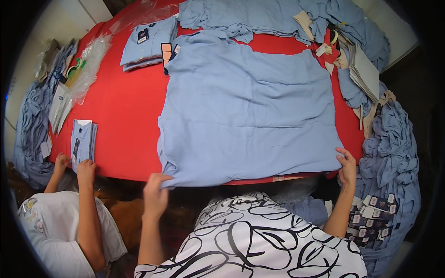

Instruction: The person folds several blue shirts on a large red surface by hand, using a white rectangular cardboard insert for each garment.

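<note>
A light blue shirt (250, 106) lies spread on the red-covered table (125, 116), its near edge along the front of the table. My left hand (156, 191) pinches the near left corner, where the cloth is bunched. At the near right corner, my right hand (346, 167) holds the edge between thumb and fingers. Shallow creases run across the fabric. Beside the shirt's far left side sits a card of peach-coloured squares (166, 53), next to a dark tag (175, 52).
A co-worker's hands (86, 167) touch a folded blue shirt (83, 141) at the left. Folded shirts (149, 39) are stacked far left, near clear plastic bags (95, 65). Blue garments (259, 18) lie along the back; more hang at the right (389, 148), with tags (373, 213) below.
</note>
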Available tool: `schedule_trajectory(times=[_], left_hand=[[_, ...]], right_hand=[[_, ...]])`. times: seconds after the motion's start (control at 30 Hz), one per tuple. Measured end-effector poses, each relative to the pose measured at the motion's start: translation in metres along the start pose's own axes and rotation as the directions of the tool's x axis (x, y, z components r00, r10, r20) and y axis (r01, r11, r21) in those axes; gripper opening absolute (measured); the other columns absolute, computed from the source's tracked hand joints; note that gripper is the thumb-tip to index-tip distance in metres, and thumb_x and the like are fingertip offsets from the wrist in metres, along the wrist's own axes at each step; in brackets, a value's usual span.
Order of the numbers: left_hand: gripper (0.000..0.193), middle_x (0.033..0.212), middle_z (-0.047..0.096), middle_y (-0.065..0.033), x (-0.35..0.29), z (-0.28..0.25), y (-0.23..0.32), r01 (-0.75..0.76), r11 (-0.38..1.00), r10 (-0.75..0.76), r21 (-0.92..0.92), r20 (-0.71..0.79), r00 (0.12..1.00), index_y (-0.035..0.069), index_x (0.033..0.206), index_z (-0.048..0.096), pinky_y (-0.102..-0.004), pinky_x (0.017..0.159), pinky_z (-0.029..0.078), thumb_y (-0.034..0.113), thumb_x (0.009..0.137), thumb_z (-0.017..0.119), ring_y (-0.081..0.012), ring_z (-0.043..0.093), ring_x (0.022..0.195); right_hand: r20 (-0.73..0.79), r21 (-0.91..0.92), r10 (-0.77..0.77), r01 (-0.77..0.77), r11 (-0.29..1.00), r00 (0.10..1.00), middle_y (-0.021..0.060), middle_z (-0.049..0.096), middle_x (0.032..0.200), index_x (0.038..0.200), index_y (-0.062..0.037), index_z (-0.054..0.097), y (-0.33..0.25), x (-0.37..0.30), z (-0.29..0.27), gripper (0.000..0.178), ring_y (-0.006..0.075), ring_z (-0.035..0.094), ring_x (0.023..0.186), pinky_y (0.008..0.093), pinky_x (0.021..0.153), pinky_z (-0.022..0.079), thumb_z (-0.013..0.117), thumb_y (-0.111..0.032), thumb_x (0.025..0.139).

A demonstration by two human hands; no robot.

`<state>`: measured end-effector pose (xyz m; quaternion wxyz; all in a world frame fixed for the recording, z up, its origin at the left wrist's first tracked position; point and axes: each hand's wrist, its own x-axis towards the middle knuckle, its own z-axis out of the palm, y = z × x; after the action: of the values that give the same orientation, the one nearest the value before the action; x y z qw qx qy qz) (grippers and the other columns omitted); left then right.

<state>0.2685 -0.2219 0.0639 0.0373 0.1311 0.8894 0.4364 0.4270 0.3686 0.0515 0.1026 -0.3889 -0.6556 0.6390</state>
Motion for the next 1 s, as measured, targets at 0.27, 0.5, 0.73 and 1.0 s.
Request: schedule_trajectory(times=[0.27,0.5,0.73,1.0], left_hand=[[0.051,0.124,0.057,-0.0151,-0.010,-0.065,0.061,0.093,0.788,-0.351,0.609,0.320,0.880,0.004,0.124,0.062,-0.0431,0.091,0.049,0.022,0.078,0.077,-0.0354,0.061,0.103],[0.047,0.101,0.067,-0.0159,0.057,-0.027,0.248,-0.755,0.655,0.755,-0.024,0.048,0.654,-0.001,0.117,0.064,-0.0410,0.079,0.052,0.016,0.076,0.077,-0.0309,0.065,0.087],[0.027,0.084,0.065,-0.0067,0.057,-0.020,0.291,-0.828,0.554,0.832,-0.086,0.079,0.549,0.007,0.100,0.068,-0.0350,0.068,0.052,0.019,0.077,0.075,-0.0232,0.064,0.077],[0.008,0.072,0.066,-0.0008,0.123,0.026,0.231,-0.601,0.763,0.504,0.236,0.365,0.783,0.013,0.089,0.072,-0.0298,0.055,0.051,0.016,0.083,0.070,-0.0182,0.064,0.068]], right_hand=[[0.094,-0.961,-0.148,0.129,0.246,0.985,0.0146,0.061,0.104,0.116,-0.0042,0.064,-0.040,-0.008,0.013,0.045,0.0338,0.060,0.098,0.0394,0.085,0.048,0.075,-0.007,0.073],[0.378,-0.728,-0.591,0.623,0.287,0.713,0.0163,0.060,0.122,0.119,-0.0038,0.062,-0.066,0.101,0.145,0.034,0.0370,0.052,0.120,0.0426,0.100,0.042,0.066,-0.012,0.087],[0.335,-0.725,-0.742,0.661,0.191,0.581,0.0123,0.054,0.139,0.132,-0.0130,0.058,-0.069,0.231,0.223,0.038,0.0338,0.046,0.131,0.0525,0.110,0.032,0.055,-0.024,0.096],[0.253,-0.911,-0.552,0.388,0.139,0.794,0.0052,0.036,0.156,0.146,-0.0234,0.045,-0.077,0.285,0.240,0.052,0.0305,0.027,0.145,0.0694,0.111,0.016,0.042,-0.049,0.101]])
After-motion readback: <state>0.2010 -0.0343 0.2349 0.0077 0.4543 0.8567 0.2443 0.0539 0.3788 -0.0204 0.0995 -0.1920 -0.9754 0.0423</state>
